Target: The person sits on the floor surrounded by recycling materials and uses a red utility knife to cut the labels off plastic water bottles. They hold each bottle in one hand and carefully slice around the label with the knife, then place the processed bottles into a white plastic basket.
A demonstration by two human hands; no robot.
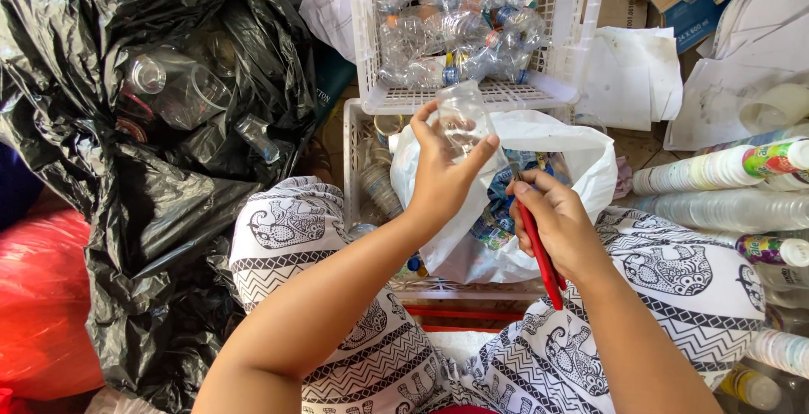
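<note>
The person sits with knees apart, in black-and-white elephant-print trousers (303,229). The left hand (442,174) grasps a clear plastic bottle (462,119), fingers and thumb wrapped around its lower part. The bottle is held up over the open mouth of a white plastic bag (581,157), just in front of the white crate (371,35). Its long axis runs nearly upright, leaning slightly away from the person, with the far end pointing toward the crate; which end is the neck cannot be told.

The right hand (556,224) is clenched around a red-handled tool (541,254). The handle slants down toward the person's lap, and the working end points up toward the bottle, just beside it; contact cannot be confirmed.

The white crate holds crushed clear bottles. A black bin bag (168,195) with clear cups lies to the left. Stacked cups (716,170) lie to the right.
</note>
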